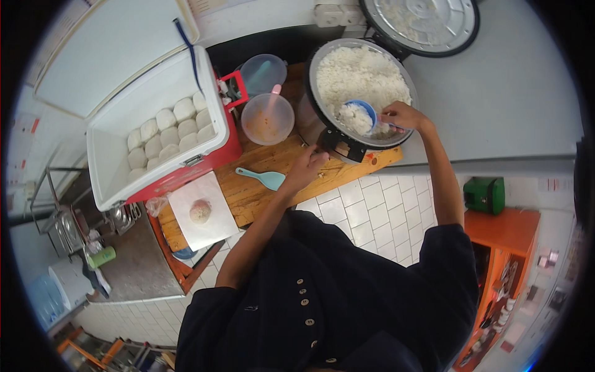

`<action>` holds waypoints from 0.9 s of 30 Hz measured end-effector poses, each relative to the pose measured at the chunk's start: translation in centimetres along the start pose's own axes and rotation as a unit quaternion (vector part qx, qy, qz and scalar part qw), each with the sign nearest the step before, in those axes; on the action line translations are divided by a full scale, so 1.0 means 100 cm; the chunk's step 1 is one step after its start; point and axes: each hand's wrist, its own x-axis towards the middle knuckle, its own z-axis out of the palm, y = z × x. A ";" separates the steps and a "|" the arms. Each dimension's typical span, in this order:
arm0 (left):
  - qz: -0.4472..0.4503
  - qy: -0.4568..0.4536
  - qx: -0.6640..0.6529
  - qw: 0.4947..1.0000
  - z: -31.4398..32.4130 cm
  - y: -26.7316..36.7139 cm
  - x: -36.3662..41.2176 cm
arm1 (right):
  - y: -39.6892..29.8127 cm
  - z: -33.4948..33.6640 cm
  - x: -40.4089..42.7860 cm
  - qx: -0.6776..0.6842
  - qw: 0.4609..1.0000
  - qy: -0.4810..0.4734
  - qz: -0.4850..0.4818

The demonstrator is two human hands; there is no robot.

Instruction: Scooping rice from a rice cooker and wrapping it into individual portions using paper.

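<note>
My right hand [403,116] grips the handle of a blue scoop [373,117] heaped with white rice. The scoop rests in the near part of a large rice cooker [308,120], full of cooked rice [358,69]. Beside the cooker's black front latch [343,146] is my left hand [304,169], fingers apart; whether it touches the cooker is unclear. A pale turquoise rice paddle [265,178] lies on the wooden table [241,204], partly hidden by my left forearm. Farther left, a rounded rice mound [200,211] with a reddish edge sits on white paper [218,235].
A red-and-white cooler [223,162] stands open at left, holding several rounded pale bundles [169,136]. Between it and the cooker are a plastic tub [268,132] with a pink spoon [274,95] and another tub [274,69]. The cooker's raised lid [423,23] stands behind.
</note>
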 end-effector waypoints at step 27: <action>-0.208 0.274 0.252 0.904 -0.311 -0.103 -0.464 | -0.345 0.554 0.260 0.079 0.947 0.233 -0.205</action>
